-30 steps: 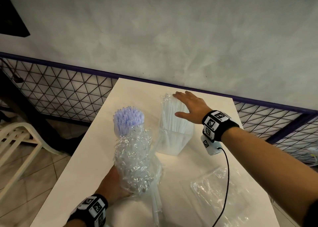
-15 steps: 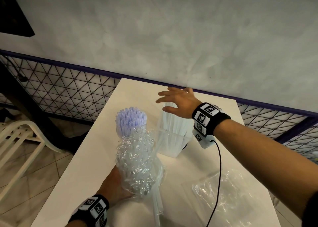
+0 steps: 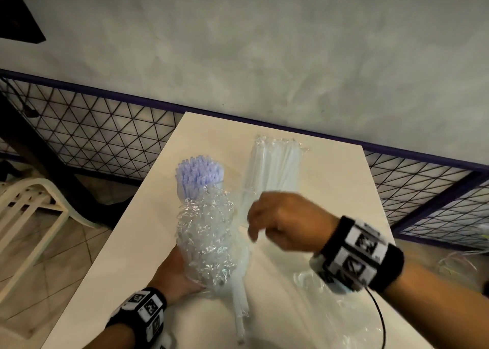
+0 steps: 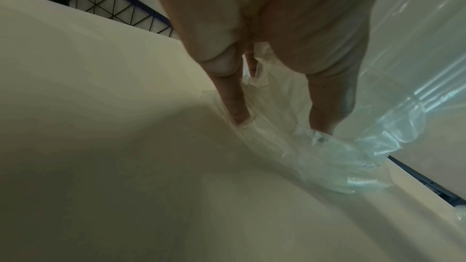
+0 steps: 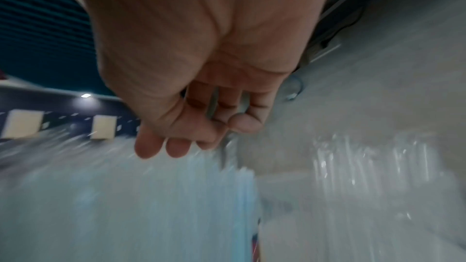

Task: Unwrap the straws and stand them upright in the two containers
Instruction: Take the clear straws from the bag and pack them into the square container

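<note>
Crinkled plastic wrap (image 3: pixel 206 239) around purple straws (image 3: pixel 197 174) is held at its base by the left grip (image 3: pixel 174 274); right grip (image 3: pixel 280 224) hovers loosely curled, empty, above the surface (image 3: pixel 137 243).

The right hand (image 3: pixel 287 223) is motion-blurred in both views — whether it holds anything cannot be told. It covers the lower part of the clear straws (image 3: pixel 275 168). Crumpled wrap (image 3: pixel 206 232) hides the left hand's (image 3: pixel 173 274) fingers and the purple straws' (image 3: pixel 197 172) base — their container is not clear.
</note>
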Available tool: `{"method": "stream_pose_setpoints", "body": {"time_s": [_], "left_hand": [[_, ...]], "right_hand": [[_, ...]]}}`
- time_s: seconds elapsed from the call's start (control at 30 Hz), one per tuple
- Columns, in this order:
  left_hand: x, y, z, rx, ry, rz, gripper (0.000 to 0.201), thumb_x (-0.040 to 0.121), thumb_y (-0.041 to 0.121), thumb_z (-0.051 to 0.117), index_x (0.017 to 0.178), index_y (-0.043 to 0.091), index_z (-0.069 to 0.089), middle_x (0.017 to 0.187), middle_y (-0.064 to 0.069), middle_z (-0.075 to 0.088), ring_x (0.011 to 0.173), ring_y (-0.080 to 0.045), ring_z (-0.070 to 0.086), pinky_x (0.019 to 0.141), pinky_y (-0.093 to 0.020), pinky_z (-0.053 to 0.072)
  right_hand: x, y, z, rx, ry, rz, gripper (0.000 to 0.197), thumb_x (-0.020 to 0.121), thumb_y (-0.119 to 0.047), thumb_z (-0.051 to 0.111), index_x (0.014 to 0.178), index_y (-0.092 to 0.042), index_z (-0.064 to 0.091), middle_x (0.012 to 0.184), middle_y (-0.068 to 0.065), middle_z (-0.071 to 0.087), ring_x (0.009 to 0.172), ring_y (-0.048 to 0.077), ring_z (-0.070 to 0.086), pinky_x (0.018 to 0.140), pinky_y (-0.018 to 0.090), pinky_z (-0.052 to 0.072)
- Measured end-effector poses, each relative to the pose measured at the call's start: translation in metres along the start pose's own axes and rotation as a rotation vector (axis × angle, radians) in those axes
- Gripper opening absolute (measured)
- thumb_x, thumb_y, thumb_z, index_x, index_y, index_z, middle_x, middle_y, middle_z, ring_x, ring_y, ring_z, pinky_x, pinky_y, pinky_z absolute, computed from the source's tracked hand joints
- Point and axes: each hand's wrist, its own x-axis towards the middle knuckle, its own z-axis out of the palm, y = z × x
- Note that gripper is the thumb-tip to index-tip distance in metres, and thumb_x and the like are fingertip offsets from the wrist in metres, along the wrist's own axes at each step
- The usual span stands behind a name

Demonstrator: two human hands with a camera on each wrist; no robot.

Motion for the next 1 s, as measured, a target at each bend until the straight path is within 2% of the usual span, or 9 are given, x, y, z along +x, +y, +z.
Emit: {"method": "stream_pose_setpoints", "body": {"time_s": [0.2, 0.3, 0.43, 0.5, 0.6, 0.67, 0.8, 0.87, 1.0], "left_hand": [[-0.001, 0.006, -0.002, 0.032, -0.01, 0.055, 0.098, 0.041, 0.043, 0.092, 0.127, 0.022, 0.05, 0.117, 0.016, 0.059, 0.11, 0.001, 0.055, 0.081, 0.006, 0.034], [-0.003, 0.011, -0.001, -0.029, 0.006, 0.061, 0.091, 0.044, 0.027, 0.095, 0.121, 0.026, 0.048, 0.108, 0.015, 0.061, 0.102, 0.006, 0.055, 0.081, -0.002, 0.038], [-0.003, 0.012, -0.001, -0.046, -0.004, 0.065, 0.103, 0.031, 0.047, 0.092, 0.122, 0.022, 0.051, 0.106, 0.01, 0.066, 0.1, 0.001, 0.061, 0.088, -0.017, 0.048], [-0.004, 0.01, -0.002, -0.042, -0.002, 0.045, 0.105, 0.028, 0.051, 0.09, 0.122, 0.023, 0.051, 0.106, 0.01, 0.066, 0.1, 0.005, 0.06, 0.088, -0.015, 0.047], [-0.004, 0.008, -0.002, -0.03, -0.022, 0.07, 0.112, 0.032, 0.059, 0.088, 0.129, 0.018, 0.05, 0.117, 0.014, 0.063, 0.109, 0.017, 0.051, 0.091, 0.002, 0.035], [-0.004, 0.008, -0.002, -0.032, -0.025, 0.068, 0.114, 0.031, 0.061, 0.087, 0.13, 0.019, 0.049, 0.116, 0.018, 0.061, 0.108, 0.024, 0.047, 0.087, 0.008, 0.029], [-0.006, 0.013, -0.002, -0.015, -0.001, 0.064, 0.102, 0.041, 0.043, 0.091, 0.131, 0.025, 0.047, 0.115, 0.022, 0.057, 0.107, 0.015, 0.053, 0.08, 0.009, 0.031], [-0.005, 0.01, -0.002, -0.002, 0.019, 0.059, 0.101, 0.042, 0.039, 0.091, 0.131, 0.024, 0.047, 0.115, 0.02, 0.057, 0.107, 0.005, 0.056, 0.079, 0.009, 0.033], [-0.006, 0.013, -0.002, -0.022, 0.015, 0.045, 0.099, 0.044, 0.033, 0.093, 0.131, 0.019, 0.048, 0.11, 0.016, 0.061, 0.103, 0.012, 0.057, 0.077, 0.007, 0.035]], "right_hand": [[-0.033, -0.035, 0.074, 0.02, -0.276, -0.098, 0.058, 0.074, -0.014, 0.071, 0.128, -0.032, 0.062, 0.109, 0.0, 0.051, 0.087, 0.025, 0.056, 0.061, 0.037, 0.051], [-0.035, -0.04, 0.092, 0.038, -0.231, -0.116, 0.05, 0.075, -0.024, 0.081, 0.122, -0.028, 0.066, 0.108, 0.001, 0.045, 0.078, 0.025, 0.056, 0.056, 0.032, 0.048], [-0.036, -0.04, 0.106, 0.031, -0.028, -0.09, 0.022, 0.085, -0.025, 0.072, 0.108, -0.024, 0.07, 0.108, -0.001, 0.054, 0.077, 0.019, 0.057, 0.054, 0.032, 0.053], [-0.037, -0.039, 0.098, 0.104, 0.097, -0.031, 0.017, 0.092, -0.025, 0.068, 0.109, -0.02, 0.069, 0.108, 0.0, 0.06, 0.082, 0.017, 0.059, 0.063, 0.03, 0.055], [-0.039, -0.034, 0.077, 0.283, 0.315, 0.129, 0.014, 0.096, -0.024, 0.066, 0.102, -0.013, 0.071, 0.101, 0.001, 0.066, 0.084, 0.012, 0.064, 0.077, 0.019, 0.05], [-0.037, -0.031, 0.068, 0.358, 0.419, 0.29, 0.005, 0.093, -0.02, 0.069, 0.093, -0.016, 0.071, 0.094, -0.003, 0.067, 0.076, 0.001, 0.06, 0.073, 0.012, 0.043], [-0.024, -0.028, 0.076, 0.568, 0.43, 0.604, 0.011, 0.086, -0.015, 0.07, 0.086, -0.021, 0.061, 0.084, -0.006, 0.064, 0.062, 0.014, 0.052, 0.063, 0.015, 0.041], [-0.017, -0.024, 0.087, 0.671, 0.428, 0.677, 0.018, 0.086, -0.014, 0.07, 0.097, -0.022, 0.058, 0.085, -0.001, 0.065, 0.062, 0.014, 0.053, 0.064, 0.017, 0.043], [-0.005, -0.017, 0.101, 0.685, 0.379, 0.727, 0.054, 0.086, -0.016, 0.072, 0.134, -0.025, 0.048, 0.094, -0.001, 0.065, 0.064, 0.002, 0.056, 0.07, 0.009, 0.041]]}}
